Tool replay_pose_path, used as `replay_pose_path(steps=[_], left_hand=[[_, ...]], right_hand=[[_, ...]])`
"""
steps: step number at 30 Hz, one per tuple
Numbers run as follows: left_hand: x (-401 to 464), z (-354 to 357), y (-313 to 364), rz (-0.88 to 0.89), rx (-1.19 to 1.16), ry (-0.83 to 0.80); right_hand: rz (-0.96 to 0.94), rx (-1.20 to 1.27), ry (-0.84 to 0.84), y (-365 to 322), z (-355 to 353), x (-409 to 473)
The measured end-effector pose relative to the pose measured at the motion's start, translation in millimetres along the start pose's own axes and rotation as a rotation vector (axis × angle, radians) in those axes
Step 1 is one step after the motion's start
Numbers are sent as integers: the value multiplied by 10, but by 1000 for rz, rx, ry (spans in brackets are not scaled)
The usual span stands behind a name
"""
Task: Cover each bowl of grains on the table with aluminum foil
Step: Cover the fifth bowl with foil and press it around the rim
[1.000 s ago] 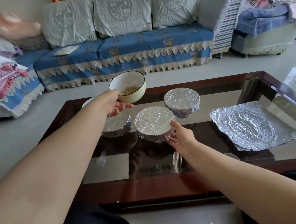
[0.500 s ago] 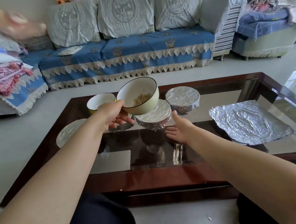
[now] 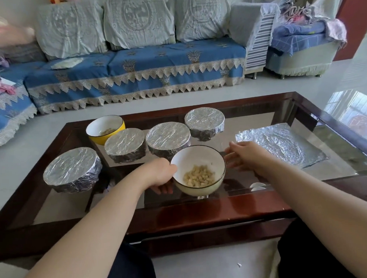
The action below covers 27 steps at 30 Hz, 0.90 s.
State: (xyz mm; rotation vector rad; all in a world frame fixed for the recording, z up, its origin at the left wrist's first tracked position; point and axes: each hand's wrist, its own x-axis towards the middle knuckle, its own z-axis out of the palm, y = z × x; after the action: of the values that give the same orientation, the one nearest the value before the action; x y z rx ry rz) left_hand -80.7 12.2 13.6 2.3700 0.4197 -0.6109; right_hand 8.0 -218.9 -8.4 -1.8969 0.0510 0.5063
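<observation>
The left hand (image 3: pixel 162 175) holds the smooth round cream bowl of pale grains (image 3: pixel 198 170) by its side, near the front of the shiny glass table (image 3: pixel 235 212), likely so it is easy to cover. The right hand (image 3: pixel 246 155) is spread wide beside it. The crinkly flat silver foil sheet (image 3: pixel 281 145) waits to the right. Farther back sit four foil-wrapped bowls (image 3: pixel 167 136) and an uncovered yellow bowl (image 3: pixel 105 128).

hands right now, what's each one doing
Left hand: holds the white bowl of grains by its side.
Right hand: open, fingers straight beside the bowl's rim, holding nothing.
</observation>
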Motion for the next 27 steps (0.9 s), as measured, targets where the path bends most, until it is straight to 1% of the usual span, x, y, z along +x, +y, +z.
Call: replay_pose_path(steps=[1, 2, 4, 5, 7, 9, 11, 15, 20, 24, 27], left_hand=[[15, 25, 3, 12, 17, -22], [25, 45, 5, 27, 36, -38], [51, 74, -6, 54, 73, -59], [69, 80, -20, 66, 87, -61], [105, 84, -44, 84, 120, -54], [118, 97, -55, 100, 118, -60], [128, 106, -46, 120, 102, -44], [158, 100, -22, 147, 106, 7], [158, 93, -83, 106, 102, 8], [161, 82, -87, 85, 103, 12], [168, 63, -87, 74, 30, 1]], right_hand=[[-64, -134, 104, 71, -34, 55], [-120, -322, 204, 135, -76, 95], [-168, -696, 344, 242, -142, 136], [-159, -838, 374, 299, -168, 142], [-70, -991, 340, 408, -209, 162], [60, -1037, 290, 479, -247, 197], [110, -1034, 281, 511, -272, 222], [11, -1078, 335, 519, -292, 176], [-42, -1122, 378, 478, -361, 157], [-52, -984, 417, 471, -487, 210], [-43, -890, 402, 471, -546, 245]])
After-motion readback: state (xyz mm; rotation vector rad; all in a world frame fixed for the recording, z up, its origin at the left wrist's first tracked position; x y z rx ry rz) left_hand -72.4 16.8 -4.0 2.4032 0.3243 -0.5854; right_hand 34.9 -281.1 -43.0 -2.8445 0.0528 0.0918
